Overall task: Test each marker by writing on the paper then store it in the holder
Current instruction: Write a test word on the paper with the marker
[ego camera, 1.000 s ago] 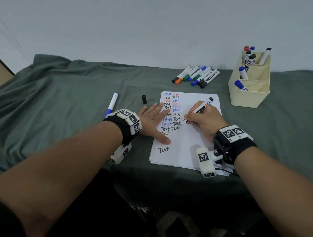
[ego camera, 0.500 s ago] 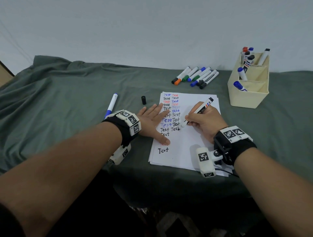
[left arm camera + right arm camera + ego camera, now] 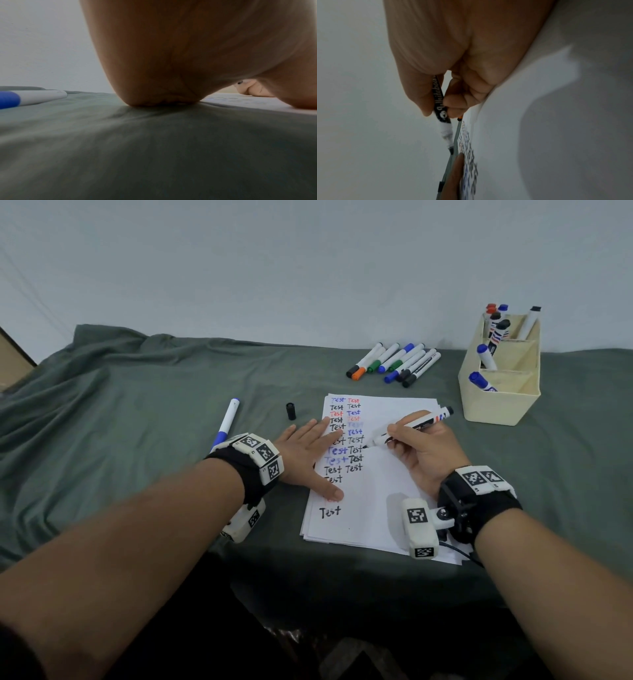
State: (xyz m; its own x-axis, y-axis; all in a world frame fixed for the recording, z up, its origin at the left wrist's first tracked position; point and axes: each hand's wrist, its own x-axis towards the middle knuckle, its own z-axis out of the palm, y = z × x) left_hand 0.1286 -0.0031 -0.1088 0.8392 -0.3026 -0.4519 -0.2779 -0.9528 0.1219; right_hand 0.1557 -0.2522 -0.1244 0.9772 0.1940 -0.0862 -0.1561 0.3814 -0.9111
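Note:
A white paper stack (image 3: 383, 508) with rows of "Test" lies on the green cloth. My right hand (image 3: 423, 451) grips an uncapped black marker (image 3: 411, 426), its tip lifted just above the written rows; the same marker (image 3: 441, 112) shows in the right wrist view. My left hand (image 3: 308, 455) lies flat, fingers straight, pressing the paper's left edge. The marker's black cap (image 3: 290, 410) stands left of the paper. A cream holder (image 3: 503, 402) at the right carries several markers. Several loose markers (image 3: 397, 364) lie behind the paper.
A blue-capped marker (image 3: 226, 422) lies on the cloth left of my left wrist, also seen as the marker (image 3: 25, 98) in the left wrist view. The green cloth (image 3: 137, 405) is rumpled at the left. A white wall stands behind the table.
The right hand finished a black "Test" in the second column, then lifted the marker tip up and away from the paper. The left hand stayed flat on the paper.

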